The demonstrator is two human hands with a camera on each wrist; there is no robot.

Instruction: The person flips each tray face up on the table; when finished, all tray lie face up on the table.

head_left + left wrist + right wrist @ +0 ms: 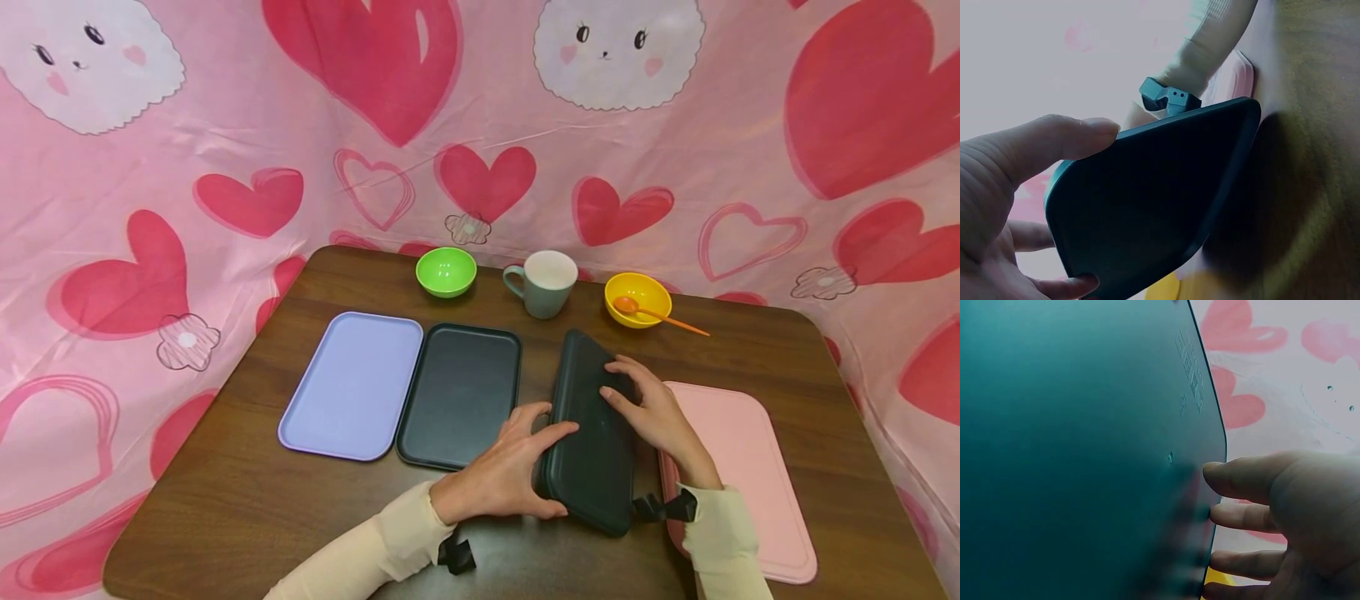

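A dark green tray [592, 450] stands tilted up on its side right of the table's middle, its underside facing right. My left hand [506, 467] grips its left end by the rim. In the left wrist view the thumb [1094, 134] lies along one edge, with other fingers lower on the rim. My right hand [656, 412] reaches to the tray's far part, fairly straight fingertips touching the underside near the edge. Raised lettering shows on that underside [1085, 425] in the right wrist view.
A lavender tray [352, 387] and another dark green tray [461, 396] lie flat to the left. A pink tray [750, 475] lies under the right forearm. Behind are a green bowl [446, 272], a grey-green mug [546, 287], and a yellow bowl [637, 321] with an orange spoon [675, 322].
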